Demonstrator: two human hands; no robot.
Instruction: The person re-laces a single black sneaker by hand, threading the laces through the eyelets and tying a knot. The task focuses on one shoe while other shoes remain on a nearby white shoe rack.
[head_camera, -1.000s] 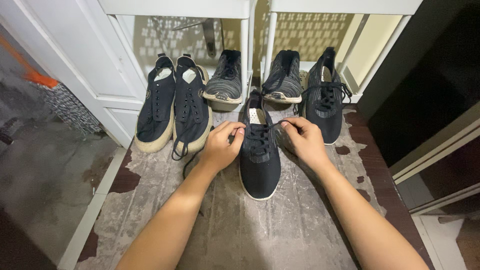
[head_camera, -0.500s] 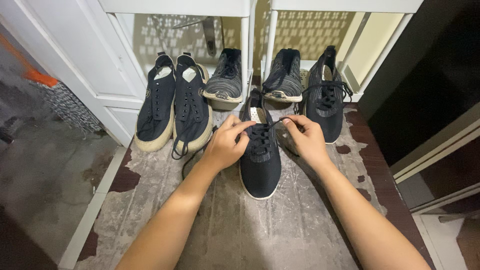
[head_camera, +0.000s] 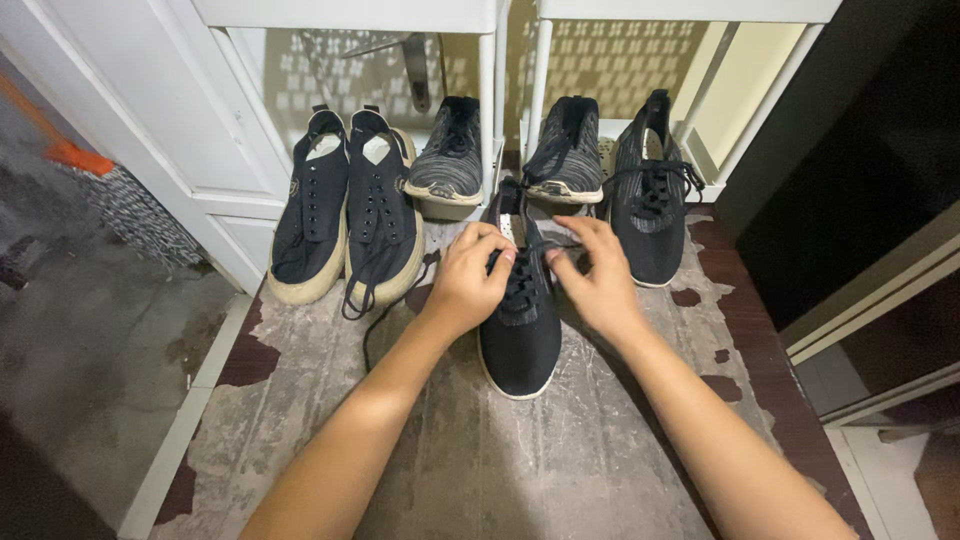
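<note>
A black knit sneaker (head_camera: 521, 335) with a white sole lies on the worn floor, toe toward me. My left hand (head_camera: 468, 281) pinches a black lace end at the left of its lacing. My right hand (head_camera: 598, 278) pinches the other lace end at the right, fingers over the tongue. Both hands meet above the sneaker's laces (head_camera: 520, 280). A loose lace trails on the floor to the left of the sneaker.
A pair of dark canvas shoes (head_camera: 347, 215) with cream soles stands at the left. Two grey knit sneakers (head_camera: 450, 160) sit on a white rack's low shelf (head_camera: 500, 150). Another black sneaker (head_camera: 648, 205) lies at the right. A white door (head_camera: 150, 130) is at the left.
Both hands have moved inward over the sneaker's lacing, drawing the lace ends together. The right hand has come left and the left hand right and up.
</note>
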